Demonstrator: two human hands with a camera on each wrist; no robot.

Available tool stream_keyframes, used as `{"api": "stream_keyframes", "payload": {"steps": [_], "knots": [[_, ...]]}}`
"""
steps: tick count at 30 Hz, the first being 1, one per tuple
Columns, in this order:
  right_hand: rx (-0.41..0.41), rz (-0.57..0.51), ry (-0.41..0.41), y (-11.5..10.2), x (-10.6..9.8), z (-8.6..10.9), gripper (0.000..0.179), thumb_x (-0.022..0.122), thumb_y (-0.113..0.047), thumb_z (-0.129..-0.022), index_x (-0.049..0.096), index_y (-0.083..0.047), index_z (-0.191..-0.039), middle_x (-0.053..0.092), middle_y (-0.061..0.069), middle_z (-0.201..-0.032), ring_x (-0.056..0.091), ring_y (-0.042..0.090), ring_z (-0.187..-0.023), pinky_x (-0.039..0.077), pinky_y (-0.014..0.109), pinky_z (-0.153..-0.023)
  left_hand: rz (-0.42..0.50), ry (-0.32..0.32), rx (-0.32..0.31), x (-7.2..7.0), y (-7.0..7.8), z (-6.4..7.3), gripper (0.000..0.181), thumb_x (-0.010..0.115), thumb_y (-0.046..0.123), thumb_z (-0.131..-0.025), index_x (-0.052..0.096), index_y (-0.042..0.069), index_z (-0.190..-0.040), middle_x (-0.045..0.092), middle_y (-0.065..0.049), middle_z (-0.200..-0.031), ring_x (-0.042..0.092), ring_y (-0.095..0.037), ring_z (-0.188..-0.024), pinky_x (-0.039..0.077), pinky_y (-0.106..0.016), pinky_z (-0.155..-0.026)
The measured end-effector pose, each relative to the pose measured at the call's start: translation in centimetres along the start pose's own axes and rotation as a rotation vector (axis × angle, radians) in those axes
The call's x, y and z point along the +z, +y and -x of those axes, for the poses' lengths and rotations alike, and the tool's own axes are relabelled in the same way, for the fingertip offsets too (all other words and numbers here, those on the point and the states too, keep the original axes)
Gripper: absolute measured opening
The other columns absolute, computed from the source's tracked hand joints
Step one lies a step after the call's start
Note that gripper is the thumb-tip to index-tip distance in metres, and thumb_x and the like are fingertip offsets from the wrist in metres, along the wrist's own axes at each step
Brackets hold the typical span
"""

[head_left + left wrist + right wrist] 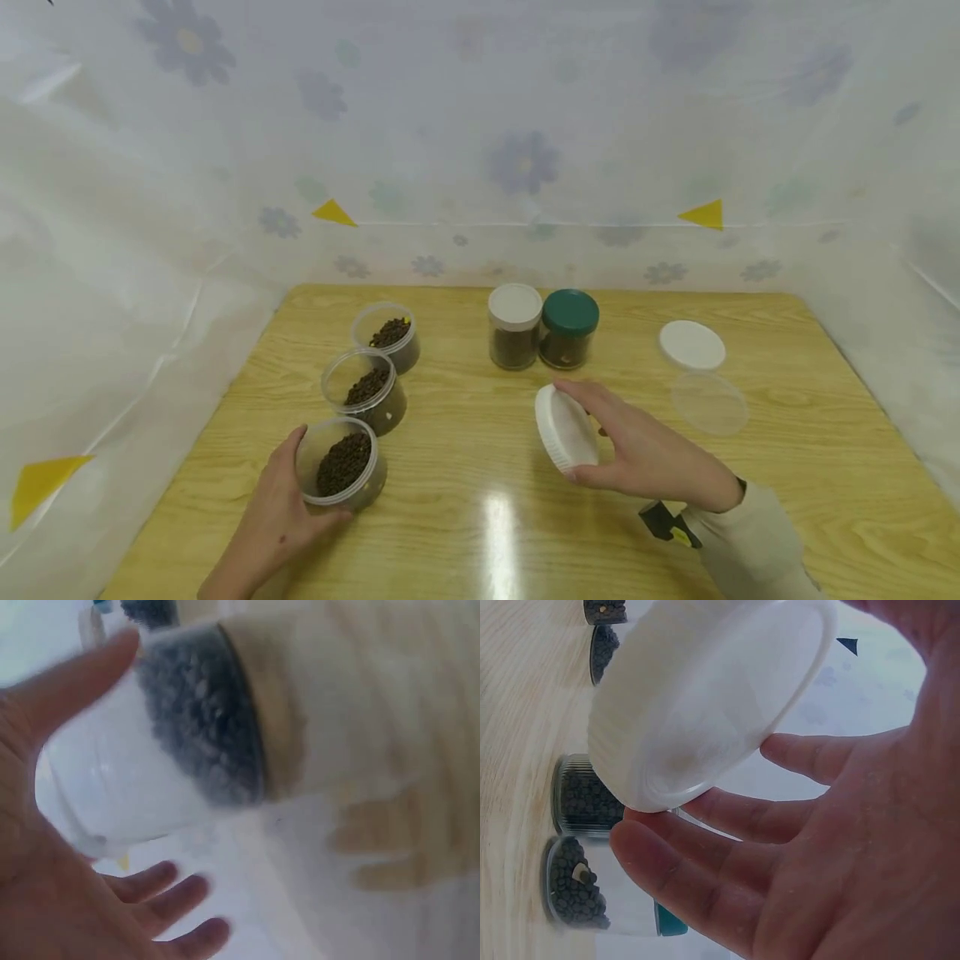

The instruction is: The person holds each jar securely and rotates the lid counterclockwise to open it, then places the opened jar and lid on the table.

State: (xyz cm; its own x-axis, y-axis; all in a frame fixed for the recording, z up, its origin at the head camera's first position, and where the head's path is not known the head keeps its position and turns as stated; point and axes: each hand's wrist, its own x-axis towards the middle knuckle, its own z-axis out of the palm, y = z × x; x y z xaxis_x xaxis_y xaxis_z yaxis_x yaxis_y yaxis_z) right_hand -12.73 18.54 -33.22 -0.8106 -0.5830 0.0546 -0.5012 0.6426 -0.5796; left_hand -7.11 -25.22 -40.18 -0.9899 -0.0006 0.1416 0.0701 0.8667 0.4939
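My right hand pinches a white screw lid on edge between thumb and fingers, above the table. In the right wrist view the ribbed rim and hollow inside of the lid show, with the fingertips along its edge. My left hand curves round the nearest clear jar, thumb on the near side and fingers on the far side. This lidless jar holds dark brown pellets. Blurred in the left wrist view, the pellets show through the jar wall.
Two more lidless jars of pellets, a middle one and a far one, stand behind. A white-lidded jar and a green-lidded jar stand at back centre. To the right lie a white lid and a translucent disc.
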Motion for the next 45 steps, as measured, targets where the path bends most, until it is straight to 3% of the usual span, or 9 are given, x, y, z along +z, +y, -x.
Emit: {"api": "stream_keyframes", "payload": {"steps": [4,7,11,13,17,23,28,35,45], "knots": [[0.016,0.008,-0.019,0.7,-0.1,0.5,0.087,0.07,-0.052,-0.088,0.026,-0.022,-0.157,0.043,0.01,-0.152,0.057,0.02,-0.118,0.054,0.035,-0.083,-0.001,0.146,0.186,0.0,0.8,0.1,0.136,0.098,0.038,-0.045,0.024,0.003,-0.154,0.032,-0.029,-0.152,0.033,-0.051,-0.133,0.029,-0.073,-0.098],[0.016,0.047,-0.031,1.3,-0.2,1.1,0.087,0.069,-0.053,-0.088,0.027,-0.019,-0.156,0.043,0.011,-0.152,0.057,0.023,-0.121,0.054,0.035,-0.085,0.079,0.241,0.322,-0.2,2.0,0.0,0.123,0.096,0.037,-0.053,0.031,0.004,-0.153,0.034,-0.027,-0.152,0.031,-0.046,-0.136,0.026,-0.067,-0.101],[0.04,0.105,-0.045,2.1,-0.4,2.1,0.088,0.069,-0.055,-0.087,0.03,-0.015,-0.155,0.047,0.011,-0.149,0.058,0.023,-0.122,0.053,0.036,-0.088,0.149,0.29,0.392,-0.6,3.8,-0.3,0.1,0.092,0.025,-0.063,0.043,0.004,-0.147,0.043,-0.022,-0.148,0.035,-0.032,-0.138,0.023,-0.047,-0.111],[0.06,0.125,-0.059,2.4,-0.5,2.6,0.089,0.07,-0.054,-0.086,0.032,-0.012,-0.154,0.049,0.011,-0.148,0.058,0.023,-0.122,0.053,0.037,-0.089,0.163,0.287,0.397,-0.7,4.6,-0.4,0.092,0.09,0.016,-0.063,0.048,0.005,-0.144,0.05,-0.019,-0.144,0.04,-0.029,-0.136,0.025,-0.039,-0.111],[0.117,0.153,-0.099,3.5,-0.7,3.7,0.091,0.07,-0.057,-0.085,0.034,-0.01,-0.153,0.05,0.014,-0.146,0.06,0.023,-0.118,0.053,0.037,-0.086,0.154,0.281,0.436,-0.7,5.8,-0.8,0.081,0.088,0.008,-0.064,0.054,0.003,-0.138,0.059,-0.017,-0.134,0.05,-0.034,-0.124,0.032,-0.037,-0.106],[0.195,0.195,-0.106,5.7,-0.6,5.6,0.094,0.075,-0.057,-0.08,0.039,-0.006,-0.15,0.053,0.02,-0.142,0.062,0.03,-0.117,0.054,0.043,-0.085,0.117,0.249,0.521,0.5,6.8,-1.4,0.067,0.085,0.014,-0.071,0.058,0.0,-0.131,0.061,-0.015,-0.131,0.053,-0.034,-0.122,0.029,-0.025,-0.112],[0.256,0.239,-0.104,7.3,-0.5,7.3,0.093,0.081,-0.052,-0.075,0.045,-0.004,-0.146,0.056,0.024,-0.134,0.062,0.038,-0.113,0.054,0.05,-0.084,0.102,0.234,0.564,1.3,7.7,-1.6,0.06,0.084,0.016,-0.073,0.061,0.002,-0.127,0.061,-0.01,-0.131,0.056,-0.028,-0.12,0.032,-0.019,-0.11],[0.321,0.319,-0.04,8.8,-0.5,9.2,0.094,0.084,-0.051,-0.068,0.049,-0.005,-0.143,0.057,0.025,-0.131,0.061,0.044,-0.109,0.054,0.053,-0.079,0.09,0.158,0.598,2.0,9.4,-2.2,0.06,0.084,0.016,-0.075,0.061,0.006,-0.129,0.06,-0.006,-0.133,0.058,-0.025,-0.121,0.047,-0.04,-0.098],[0.419,0.395,-0.016,10.2,-0.8,10.4,0.096,0.086,-0.048,-0.066,0.049,-0.003,-0.142,0.058,0.028,-0.125,0.061,0.047,-0.103,0.054,0.056,-0.071,0.086,0.113,0.656,3.2,10.3,-3.4,0.056,0.083,0.019,-0.077,0.062,0.007,-0.127,0.061,-0.007,-0.131,0.057,-0.027,-0.121,0.047,-0.051,-0.099]]}}
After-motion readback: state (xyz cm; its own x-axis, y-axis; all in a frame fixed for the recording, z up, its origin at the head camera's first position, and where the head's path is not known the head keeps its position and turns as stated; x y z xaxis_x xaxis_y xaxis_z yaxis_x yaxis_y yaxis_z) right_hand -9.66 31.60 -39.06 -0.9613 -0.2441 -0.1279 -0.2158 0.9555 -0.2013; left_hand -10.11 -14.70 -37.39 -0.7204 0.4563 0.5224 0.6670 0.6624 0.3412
